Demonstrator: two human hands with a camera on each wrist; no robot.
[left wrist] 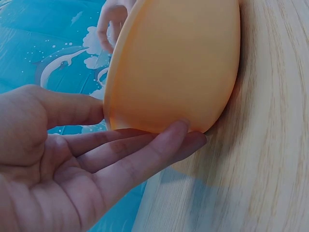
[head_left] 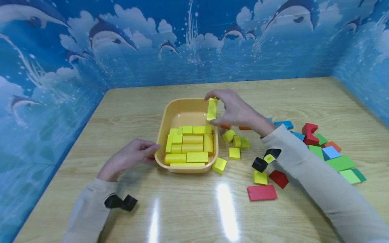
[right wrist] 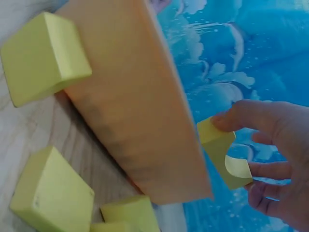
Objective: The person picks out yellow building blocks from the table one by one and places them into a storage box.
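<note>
My right hand pinches a yellow arch block between thumb and fingertips, its curved cut-out facing the palm in the right wrist view. The block hangs over the right rim of an orange-yellow plastic bin. On the bin's left front corner, my left hand grips the wall, thumb at the rim and fingers along the outside in the left wrist view. Yellow blocks, some rectangular and some cylindrical, lie packed in the front part of the bin; bare floor shows behind them.
Several loose yellow blocks lie right of the bin, one close against its corner. Farther right are a red rectangular block, a dark red block and a group of green, blue and red blocks. A blue dolphin-print backdrop borders the table.
</note>
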